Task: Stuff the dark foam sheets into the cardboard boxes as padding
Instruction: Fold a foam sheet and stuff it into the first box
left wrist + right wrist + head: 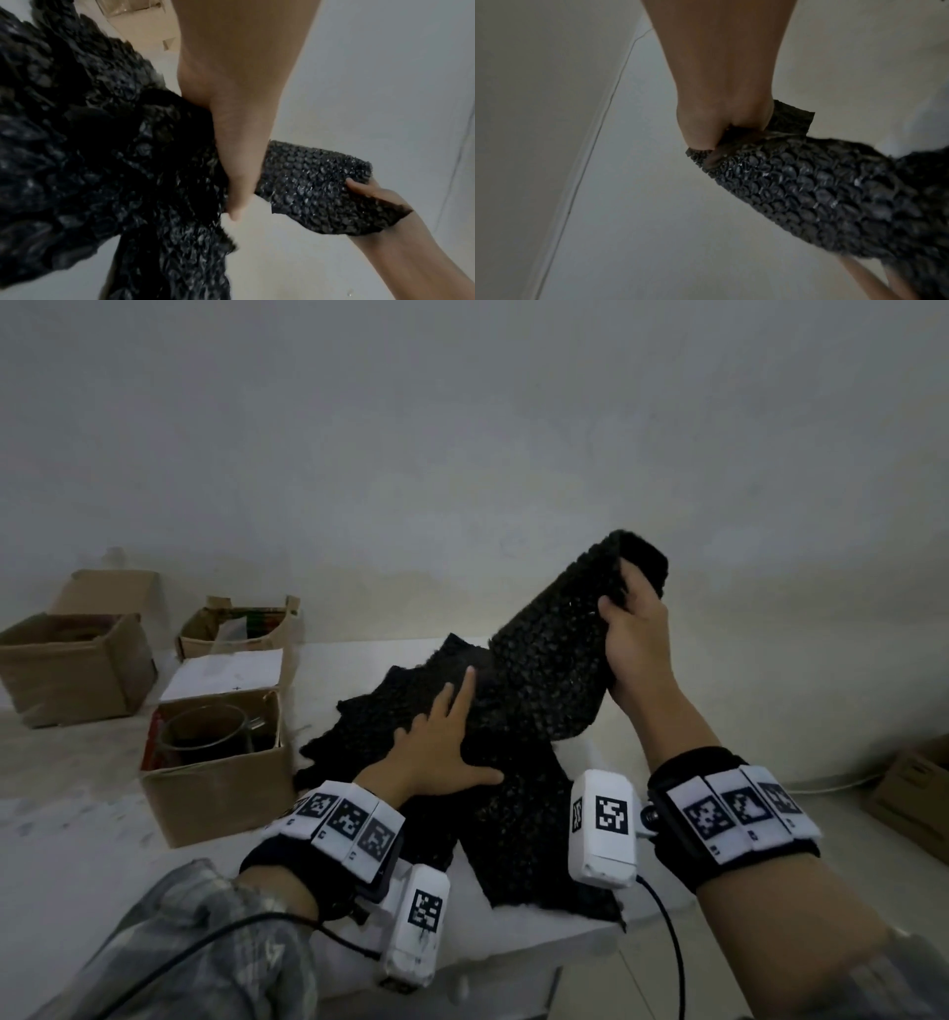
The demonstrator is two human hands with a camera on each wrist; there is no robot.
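Observation:
A pile of dark bubbly foam sheets point(390, 711) lies on a white table point(518, 932). My left hand point(441, 752) rests flat on the pile with its fingers spread and straight; the left wrist view shows this hand point(239, 125) lying against the pile point(77, 142). My right hand point(634, 634) grips the upper end of one foam sheet point(549, 670) and holds it lifted, slanting up from the pile. The right wrist view shows thumb and fingers of the right hand point(718, 113) pinching the lifted sheet's point(808, 192) edge. An open cardboard box point(221, 793) stands left of the pile.
The near box holds a glass jar point(205, 726) and has a white flap behind it. Two more open cardboard boxes point(72, 665) point(236, 629) stand further left and back. Another box point(914, 793) sits on the floor at the right edge. A pale wall rises behind.

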